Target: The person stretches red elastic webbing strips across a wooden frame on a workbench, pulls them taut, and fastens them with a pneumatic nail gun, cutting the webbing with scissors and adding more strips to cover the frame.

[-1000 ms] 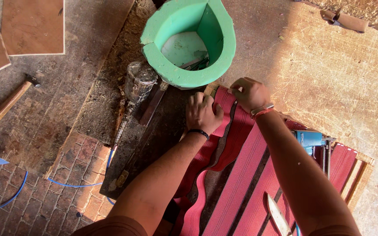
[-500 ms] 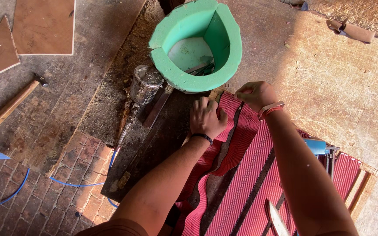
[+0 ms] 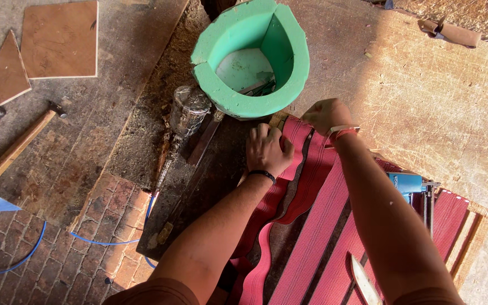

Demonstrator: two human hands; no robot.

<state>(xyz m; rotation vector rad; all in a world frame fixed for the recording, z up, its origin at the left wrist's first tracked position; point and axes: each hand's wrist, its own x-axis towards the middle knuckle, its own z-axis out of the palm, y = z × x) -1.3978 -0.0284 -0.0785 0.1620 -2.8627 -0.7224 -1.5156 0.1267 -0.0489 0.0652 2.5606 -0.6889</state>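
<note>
Red webbing straps are being pressed flat under the left hand, just below the green foam tub. A strap end is being pinched by the right hand, fingers closed, beside the tub's lower rim.

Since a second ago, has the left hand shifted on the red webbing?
No. The left hand lies flat on the red webbing, just below the green foam tub, as it did before; only the camera has shifted slightly.
</note>
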